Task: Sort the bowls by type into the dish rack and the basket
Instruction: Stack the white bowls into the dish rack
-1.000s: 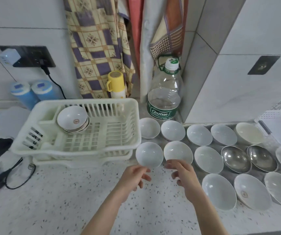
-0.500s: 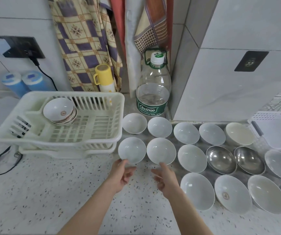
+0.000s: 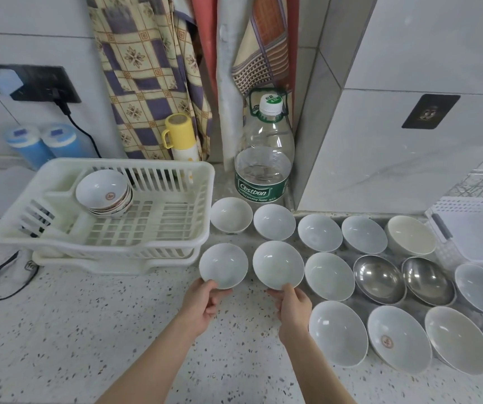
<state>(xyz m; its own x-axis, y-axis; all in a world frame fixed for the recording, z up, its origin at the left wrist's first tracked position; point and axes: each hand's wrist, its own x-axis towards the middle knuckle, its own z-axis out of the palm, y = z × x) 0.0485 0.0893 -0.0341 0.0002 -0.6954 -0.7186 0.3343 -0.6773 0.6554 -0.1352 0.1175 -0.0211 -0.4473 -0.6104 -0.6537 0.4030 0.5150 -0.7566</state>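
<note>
Where a moment ago both hands hovered short, the left hand (image 3: 202, 301) and right hand (image 3: 292, 304) now pinch two white bowls (image 3: 223, 265) (image 3: 278, 264) at centre frame, fingers curled on near rims, ready for the dish rack (image 3: 176, 237) on the bench (image 3: 59, 330)

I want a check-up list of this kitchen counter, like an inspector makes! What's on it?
Surface: speckled counter, bare in front.
Job's things: dish rack holding stacked bowls; white bowls in rows beside it; two steel bowls; white basket at far right.
Clutter: water bottle, yellow flask, two blue tubs.
Grip: left hand pinches the left bowl rim; right hand pinches the next bowl rim.
Cables: black cable from the wall socket; another loops at left.
Surroundings: tiled walls, hanging cloths.
</note>
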